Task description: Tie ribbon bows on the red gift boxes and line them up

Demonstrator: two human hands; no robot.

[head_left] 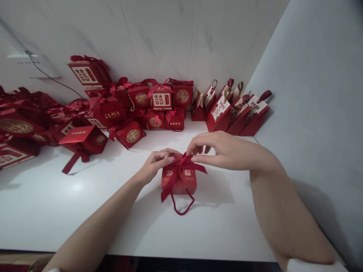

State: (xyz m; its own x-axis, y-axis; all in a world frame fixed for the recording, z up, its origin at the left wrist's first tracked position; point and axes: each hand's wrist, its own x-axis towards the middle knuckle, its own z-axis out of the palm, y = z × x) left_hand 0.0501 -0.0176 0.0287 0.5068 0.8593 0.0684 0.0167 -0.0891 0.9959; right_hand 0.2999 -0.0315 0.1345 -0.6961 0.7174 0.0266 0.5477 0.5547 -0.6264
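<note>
A small red gift box point(184, 186) with gold characters stands on the white table in front of me. A red ribbon point(169, 188) is tied in a bow on its top, one tail hanging over the front and the other pointing right. A red cord handle point(183, 214) droops from the front side. My left hand point(157, 164) is closed at the bow's left side, thumb on top; its fingertips are partly hidden behind the box. At the bow's right loop, thumb and forefinger of my right hand point(217, 150) pinch the ribbon, the other fingers curled.
Red gift boxes with ribbons point(161, 99) are stacked along the wall. More boxes point(17, 122) pile up at the left, with one box point(85, 139) lying nearer me. Upright triangular boxes with loops point(219, 113) stand at the back right. The grey side wall point(309, 94) bounds the right.
</note>
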